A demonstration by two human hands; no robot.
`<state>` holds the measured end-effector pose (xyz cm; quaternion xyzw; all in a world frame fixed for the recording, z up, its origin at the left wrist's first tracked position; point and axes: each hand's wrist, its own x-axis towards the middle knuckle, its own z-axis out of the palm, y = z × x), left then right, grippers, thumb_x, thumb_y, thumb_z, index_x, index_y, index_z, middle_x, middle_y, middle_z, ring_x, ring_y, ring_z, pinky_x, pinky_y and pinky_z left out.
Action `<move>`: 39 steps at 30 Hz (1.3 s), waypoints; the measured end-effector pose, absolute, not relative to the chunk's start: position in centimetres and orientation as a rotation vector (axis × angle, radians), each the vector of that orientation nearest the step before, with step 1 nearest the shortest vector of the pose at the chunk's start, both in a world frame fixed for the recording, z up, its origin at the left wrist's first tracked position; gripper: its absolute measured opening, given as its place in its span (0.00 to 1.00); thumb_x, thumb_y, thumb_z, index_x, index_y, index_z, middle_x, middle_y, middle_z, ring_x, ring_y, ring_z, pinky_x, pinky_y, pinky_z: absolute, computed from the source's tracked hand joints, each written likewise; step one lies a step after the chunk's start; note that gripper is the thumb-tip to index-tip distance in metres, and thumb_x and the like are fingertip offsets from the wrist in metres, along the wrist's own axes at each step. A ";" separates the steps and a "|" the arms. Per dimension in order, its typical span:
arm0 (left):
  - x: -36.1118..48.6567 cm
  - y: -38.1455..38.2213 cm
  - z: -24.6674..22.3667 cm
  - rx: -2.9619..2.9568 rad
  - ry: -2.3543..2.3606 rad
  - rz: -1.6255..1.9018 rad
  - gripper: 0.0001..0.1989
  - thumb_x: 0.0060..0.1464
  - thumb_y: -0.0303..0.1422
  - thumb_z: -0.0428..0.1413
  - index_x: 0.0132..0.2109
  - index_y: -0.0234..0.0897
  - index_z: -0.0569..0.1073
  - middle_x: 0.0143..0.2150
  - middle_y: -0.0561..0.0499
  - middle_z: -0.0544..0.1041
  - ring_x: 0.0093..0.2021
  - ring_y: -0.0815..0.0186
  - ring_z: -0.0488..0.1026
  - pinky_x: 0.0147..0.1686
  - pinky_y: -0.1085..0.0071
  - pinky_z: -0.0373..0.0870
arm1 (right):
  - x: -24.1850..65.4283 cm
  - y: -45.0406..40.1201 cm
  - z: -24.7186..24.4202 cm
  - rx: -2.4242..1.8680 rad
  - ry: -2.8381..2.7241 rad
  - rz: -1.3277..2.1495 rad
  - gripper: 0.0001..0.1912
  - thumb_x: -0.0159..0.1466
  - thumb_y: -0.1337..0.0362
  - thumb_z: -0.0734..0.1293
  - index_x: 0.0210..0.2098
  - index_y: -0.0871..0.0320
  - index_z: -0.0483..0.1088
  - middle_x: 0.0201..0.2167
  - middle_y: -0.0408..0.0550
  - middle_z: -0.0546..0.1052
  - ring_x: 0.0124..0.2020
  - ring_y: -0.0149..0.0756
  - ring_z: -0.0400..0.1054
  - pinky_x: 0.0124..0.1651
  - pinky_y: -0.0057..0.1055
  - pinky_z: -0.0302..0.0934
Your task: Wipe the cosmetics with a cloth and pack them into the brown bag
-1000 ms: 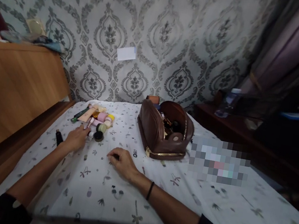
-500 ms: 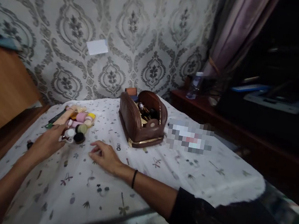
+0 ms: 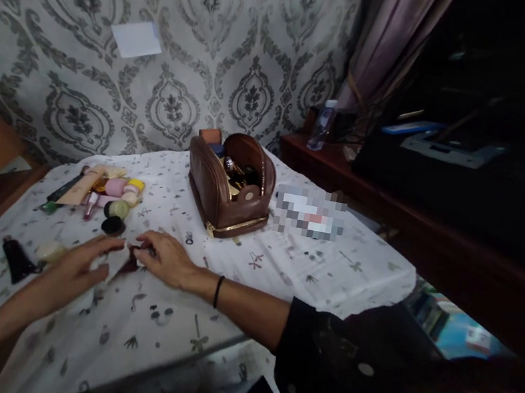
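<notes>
Head view: left hand [image 3: 72, 268] was closed on a small white item [image 3: 114, 263], lower left; right hand [image 3: 168, 261] met it, grip unclear. Knuckles could've bumped the adjacent black round item [image 3: 114, 225], scattering it.

From here, I can't read any text, brand, number or sign. Whatever lies at right is blurred.

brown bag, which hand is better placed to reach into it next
Probably the right hand: it is nearer the open brown bag. The left hand is farther off, with a small pale item between its fingers. Whether the right fingers grip anything is unclear.
</notes>
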<state>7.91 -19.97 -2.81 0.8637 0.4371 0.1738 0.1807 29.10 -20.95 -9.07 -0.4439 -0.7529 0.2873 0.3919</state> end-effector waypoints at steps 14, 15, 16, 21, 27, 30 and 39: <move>10.6 -19.5 -4.4 2.384 1.567 1.060 0.17 0.61 0.42 0.48 0.46 0.34 0.70 0.43 0.45 0.72 0.46 0.58 0.71 0.48 0.62 0.69 | 29.0 -21.0 -9.8 -1.036 -2.059 0.667 0.16 0.63 0.64 0.70 0.50 0.60 0.70 0.46 0.52 0.76 0.49 0.43 0.67 0.55 0.42 0.61; 10.7 -19.7 -4.9 2.437 1.528 1.023 0.18 0.62 0.42 0.48 0.50 0.32 0.69 0.47 0.42 0.70 0.51 0.55 0.69 0.53 0.58 0.68 | 29.0 -21.0 -9.8 -1.040 -2.066 0.666 0.17 0.62 0.65 0.70 0.50 0.60 0.69 0.46 0.53 0.75 0.49 0.44 0.67 0.55 0.42 0.61; 10.8 -20.0 -5.4 2.488 1.486 0.965 0.20 0.63 0.41 0.48 0.55 0.32 0.66 0.50 0.40 0.69 0.54 0.54 0.68 0.56 0.55 0.66 | 29.1 -21.0 -9.9 -1.047 -2.068 0.666 0.18 0.62 0.67 0.70 0.51 0.60 0.69 0.47 0.53 0.75 0.50 0.44 0.66 0.56 0.43 0.61; 9.2 -21.3 -6.8 2.633 1.289 0.699 0.26 0.61 0.31 0.48 0.65 0.34 0.53 0.60 0.38 0.62 0.64 0.52 0.61 0.64 0.47 0.60 | 29.1 -21.2 -10.1 -1.099 -2.035 0.701 0.30 0.59 0.69 0.72 0.59 0.57 0.63 0.50 0.54 0.72 0.53 0.45 0.64 0.56 0.45 0.61; 7.2 -22.0 -6.9 2.614 1.228 0.714 0.20 0.66 0.30 0.44 0.63 0.37 0.61 0.64 0.39 0.65 0.66 0.57 0.63 0.65 0.53 0.63 | 29.1 -21.3 -9.7 -1.196 -1.971 0.724 0.21 0.58 0.69 0.72 0.50 0.60 0.66 0.44 0.52 0.72 0.47 0.42 0.65 0.52 0.40 0.61; 7.1 -21.9 -6.6 2.634 1.202 0.783 0.18 0.67 0.31 0.44 0.61 0.37 0.67 0.62 0.41 0.71 0.63 0.59 0.68 0.63 0.58 0.66 | 29.4 -20.9 -9.6 -1.177 -1.961 0.749 0.13 0.57 0.71 0.71 0.42 0.59 0.68 0.39 0.47 0.71 0.42 0.39 0.64 0.48 0.36 0.60; 9.3 -21.4 -6.0 2.738 1.334 0.940 0.12 0.64 0.30 0.50 0.52 0.37 0.72 0.46 0.46 0.78 0.47 0.59 0.76 0.48 0.64 0.73 | 30.2 -20.6 -10.0 -1.050 -2.006 0.719 0.09 0.60 0.72 0.70 0.40 0.59 0.71 0.38 0.48 0.74 0.41 0.38 0.65 0.47 0.35 0.60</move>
